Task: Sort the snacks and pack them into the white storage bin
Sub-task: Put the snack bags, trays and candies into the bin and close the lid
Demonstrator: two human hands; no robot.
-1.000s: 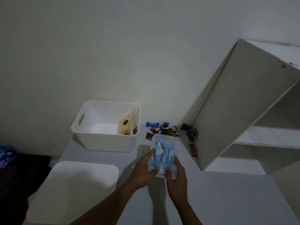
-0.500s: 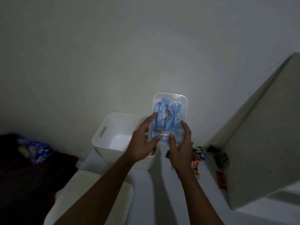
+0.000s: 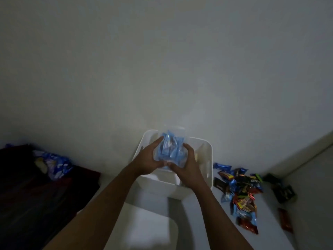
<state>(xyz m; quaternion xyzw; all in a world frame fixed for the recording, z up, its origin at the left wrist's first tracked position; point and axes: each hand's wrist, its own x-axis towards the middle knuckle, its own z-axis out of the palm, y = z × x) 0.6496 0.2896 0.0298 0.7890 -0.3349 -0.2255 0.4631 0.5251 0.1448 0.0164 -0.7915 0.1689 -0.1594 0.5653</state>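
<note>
- Dim room with a bare pale wall; a grey surface [image 3: 268, 213] carries the white storage bin [image 3: 210, 159], set close to that wall.
- Both grips are clamped on a clear tub [image 3: 170, 150] full of blue packets. The left grip [image 3: 146, 159] takes its left side, fingers reaching up the tub's wall, and the right grip [image 3: 188, 165] takes its right side and near corner.
- The tub hangs over the bin's open mouth, toward its left half; whether its base has dipped below the rim I cannot tell.
- Done, as I read it: one kind of snack is gathered in the tub. Something pale also leans inside the bin by its right wall — too dim to name.
- Left to do: a heap of loose snacks [image 3: 239, 197] lies on the surface just right of the bin. A few dark packets [image 3: 282, 192] and a red bar [image 3: 285, 221] lie further right, none of them sorted.
- A white lid [image 3: 149, 230] lies flat in front of the bin, between the forearms — closing looks like the last step.
- Judged overall, the task is somewhere before its midpoint.
</note>
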